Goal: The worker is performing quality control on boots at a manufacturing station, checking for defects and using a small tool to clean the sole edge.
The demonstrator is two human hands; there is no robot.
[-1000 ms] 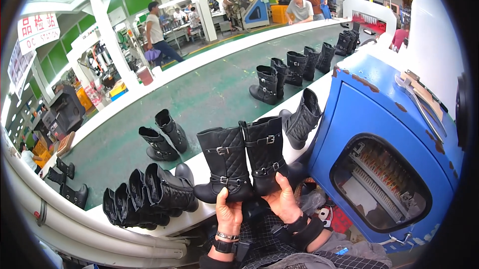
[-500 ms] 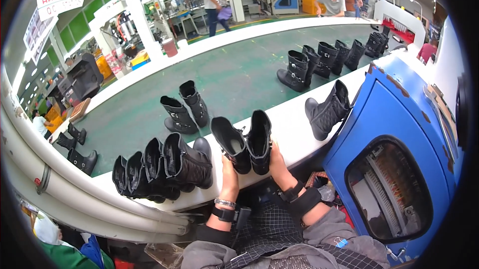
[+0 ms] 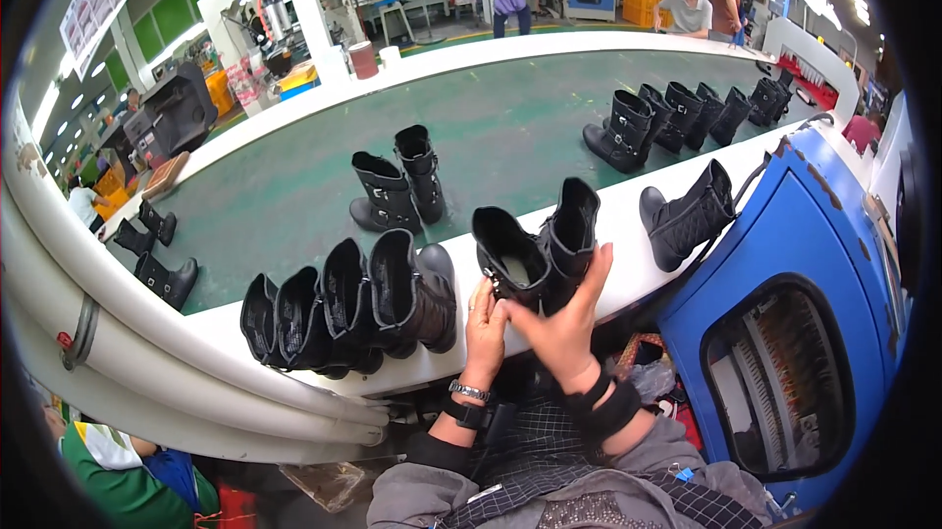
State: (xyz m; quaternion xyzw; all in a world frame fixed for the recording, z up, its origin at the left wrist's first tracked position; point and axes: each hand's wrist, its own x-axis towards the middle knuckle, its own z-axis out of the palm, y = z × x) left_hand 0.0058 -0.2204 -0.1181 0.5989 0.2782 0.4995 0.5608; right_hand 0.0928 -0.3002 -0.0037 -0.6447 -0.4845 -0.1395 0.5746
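Note:
A pair of black boots stands side by side on the white ledge in front of me, their shafts gaping toward me: a left boot (image 3: 517,269) and a right boot (image 3: 569,235). My left hand (image 3: 483,341) has its fingers closed at the left boot's shaft, by a small metal buckle; the exact hold is partly hidden. Against the lower back of the right boot, my right hand (image 3: 569,338) is spread, fingers stretched up and thumb reaching toward my left hand. Both wrists wear black bands. The boots' soles are hidden.
Several black boots (image 3: 417,298) line the ledge at left; a single boot (image 3: 687,215) lies tilted at right. Buckled boots (image 3: 385,193) stand on the green conveyor belt (image 3: 510,132). A blue machine (image 3: 775,235) borders my right, white pipes (image 3: 128,323) my left. Other people are at the back.
The pair of boots and both hands have shifted right and away from me in the picture. My right hand has gone from gripping the right boot's side to spreading open behind it.

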